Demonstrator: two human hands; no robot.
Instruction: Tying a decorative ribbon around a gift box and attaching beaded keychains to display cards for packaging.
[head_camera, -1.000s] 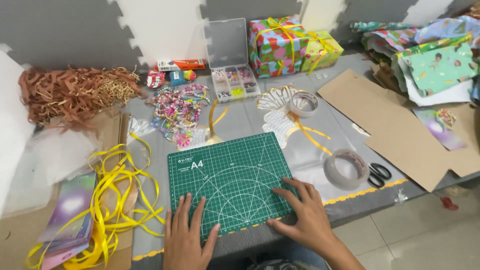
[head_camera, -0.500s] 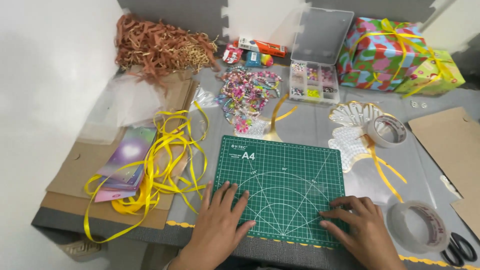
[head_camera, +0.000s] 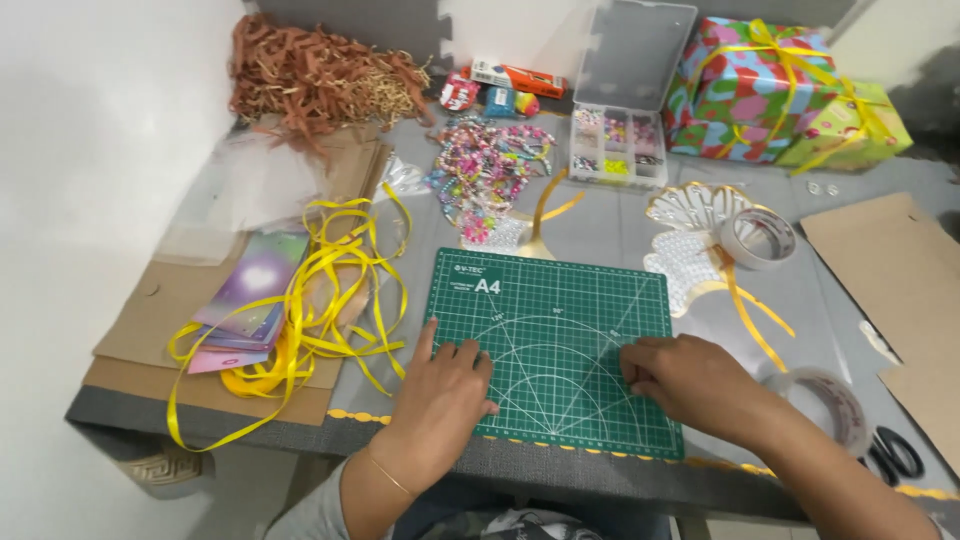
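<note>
Both hands flat on the green cutting mat (head_camera: 553, 345), pressing or squaring it at the near edge of the grey worktop (head_camera: 620, 225). Left hand (head_camera: 445, 385) lies palm down, fingers spread and extended, on the mat's lower left corner, grasping nothing. Right hand (head_camera: 685, 380) rests on the mat's lower right, fingers loosely curled, knuckles up; nothing visibly held, though the fingertips are partly hidden. To do this well: keep even downward pressure from both palms, line the mat's front edge up with the worktop edge, and keep the yellow ribbon tangle (head_camera: 300, 320) clear of the left border so the mat sits flat. The mat is a dark green rectangle with a white grid, arcs and angle lines, white lettering in the top left corner, and looks flat and unwrinkled, with its near edge just short of the worktop's front edge. Around it: clear tape roll (head_camera: 832, 405) just right of the right hand, black scissors (head_camera: 895, 455) beyond it, a second tape roll (head_camera: 758, 238) on a white-gold paper fan (head_camera: 690, 240), bead pile (head_camera: 485, 165), compartment bead box (head_camera: 615, 155), two wrapped gifts (head_camera: 770, 90), brown paper shred (head_camera: 315, 75), cardboard sheets (head_camera: 885, 260).
</note>
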